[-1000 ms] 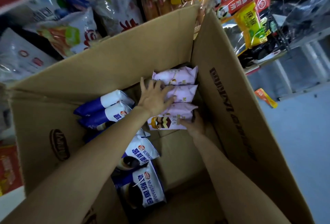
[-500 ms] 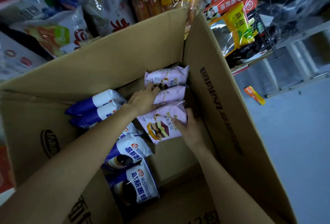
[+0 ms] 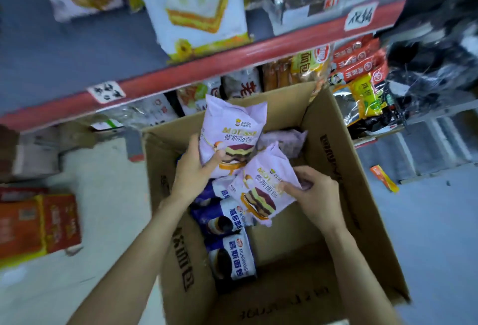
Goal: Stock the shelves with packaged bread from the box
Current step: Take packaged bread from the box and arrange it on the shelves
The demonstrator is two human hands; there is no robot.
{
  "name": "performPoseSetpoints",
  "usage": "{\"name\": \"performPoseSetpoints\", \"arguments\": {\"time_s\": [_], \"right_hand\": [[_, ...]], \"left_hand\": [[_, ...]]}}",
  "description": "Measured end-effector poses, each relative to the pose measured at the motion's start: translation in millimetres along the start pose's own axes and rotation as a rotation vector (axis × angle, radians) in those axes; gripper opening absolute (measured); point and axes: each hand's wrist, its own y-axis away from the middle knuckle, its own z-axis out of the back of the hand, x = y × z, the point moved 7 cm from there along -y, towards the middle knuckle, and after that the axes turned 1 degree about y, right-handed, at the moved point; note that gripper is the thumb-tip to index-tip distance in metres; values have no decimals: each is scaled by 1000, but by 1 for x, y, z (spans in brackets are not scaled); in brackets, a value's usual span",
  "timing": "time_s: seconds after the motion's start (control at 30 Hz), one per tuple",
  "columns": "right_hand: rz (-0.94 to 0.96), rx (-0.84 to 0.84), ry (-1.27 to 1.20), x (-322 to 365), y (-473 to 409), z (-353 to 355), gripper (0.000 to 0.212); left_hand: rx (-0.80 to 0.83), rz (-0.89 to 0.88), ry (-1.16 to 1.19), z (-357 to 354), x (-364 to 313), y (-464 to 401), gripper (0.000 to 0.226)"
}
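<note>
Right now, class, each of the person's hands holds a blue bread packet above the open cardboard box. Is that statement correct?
Not quite. The head view shows the left hand gripping a purple packet and the right hand pinching another purple packet. Both are held above the open cardboard box. The blue packets lie inside the box, untouched.

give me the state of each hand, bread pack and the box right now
left hand: grips the upper purple pack
right hand: pinches the lower purple pack
upper purple pack: lifted, upright
lower purple pack: lifted, tilted
blue packs: lying in the box
cardboard box: open, partly emptied
</note>
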Motion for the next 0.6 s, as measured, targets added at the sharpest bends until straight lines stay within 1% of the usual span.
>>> {"name": "performPoseSetpoints", "arguments": {"time_s": [0.13,0.2,0.27,0.37,0.43,0.5,0.6], "right_hand": [[174,-15,-1,86,22,14,20],[268,-25,-38,129,32,24,19],[339,-29,-91,168,37,29,19],[400,-70,-168,215,31,30,10],[476,-113,-149,247,26,24,5],[537,-186,-131,276,19,16,7],[595,-275,-99,306,4,3,8]], "left_hand": [[-177,-113,110,82,-47,26,43],[-277,-152,160,124,-68,40,42],[-383,-183,248,165,-82,49,34],[-569,-210,311,223,-97,50,25],[-647,-200,360,252,-101,33,18],[-632,-201,368,271,-109,4,16],[-457,-220,385,274,-125,-50,23]]}}
